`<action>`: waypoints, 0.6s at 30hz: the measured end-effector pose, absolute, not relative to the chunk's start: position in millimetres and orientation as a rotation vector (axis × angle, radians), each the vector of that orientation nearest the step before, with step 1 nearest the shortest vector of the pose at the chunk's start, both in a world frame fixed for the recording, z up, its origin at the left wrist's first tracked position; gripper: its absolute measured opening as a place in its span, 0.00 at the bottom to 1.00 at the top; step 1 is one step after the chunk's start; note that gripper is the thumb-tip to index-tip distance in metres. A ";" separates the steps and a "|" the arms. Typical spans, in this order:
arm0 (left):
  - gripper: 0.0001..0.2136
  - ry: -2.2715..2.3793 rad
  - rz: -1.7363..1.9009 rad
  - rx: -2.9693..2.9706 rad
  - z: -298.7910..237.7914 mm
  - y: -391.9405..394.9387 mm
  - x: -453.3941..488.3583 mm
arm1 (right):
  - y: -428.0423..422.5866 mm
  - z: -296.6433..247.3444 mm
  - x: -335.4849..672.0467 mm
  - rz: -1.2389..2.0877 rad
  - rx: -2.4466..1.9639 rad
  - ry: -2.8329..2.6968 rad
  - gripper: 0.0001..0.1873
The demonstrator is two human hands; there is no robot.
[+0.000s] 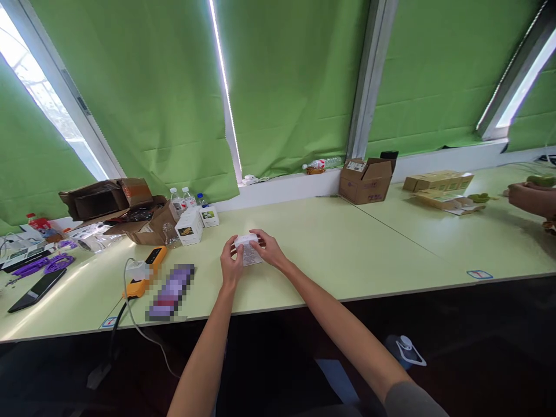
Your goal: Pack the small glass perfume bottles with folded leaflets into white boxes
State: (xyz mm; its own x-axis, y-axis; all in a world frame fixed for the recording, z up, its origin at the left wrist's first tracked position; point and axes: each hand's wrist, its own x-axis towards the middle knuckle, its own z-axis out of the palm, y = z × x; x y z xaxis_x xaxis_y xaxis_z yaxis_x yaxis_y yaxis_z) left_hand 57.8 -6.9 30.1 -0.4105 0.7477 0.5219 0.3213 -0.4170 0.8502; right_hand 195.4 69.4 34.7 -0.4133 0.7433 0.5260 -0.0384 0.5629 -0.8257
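Both my hands meet over the pale green table (pixel 347 255), a little in from its front edge. My left hand (pixel 231 262) grips the left end of a small white box (pixel 248 248) with printed text on its near face. My right hand (pixel 268 249) closes over the box's right end, fingers curled on top. The box is held just above the table surface.
An orange power strip (pixel 145 271) with a white plug and a blurred purple item (pixel 171 291) lie to the left. Small white boxes (pixel 190 227), water bottles (pixel 181 200) and open cartons (pixel 130 214) stand further back. Another carton (pixel 365 180) sits by the sill. Another person's hand (pixel 530 197) works at far right.
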 end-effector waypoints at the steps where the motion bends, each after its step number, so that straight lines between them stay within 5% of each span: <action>1: 0.21 1.475 1.894 1.489 30.1 -7.2 58.0 | 69.5 34.3 195.5 0.967 -0.576 -1.804 0.21; 18: 0.19 1.578 1.875 1.589 23.0 -3.3 55.2 | 69.1 34.1 198.1 0.737 -0.554 -1.930 0.19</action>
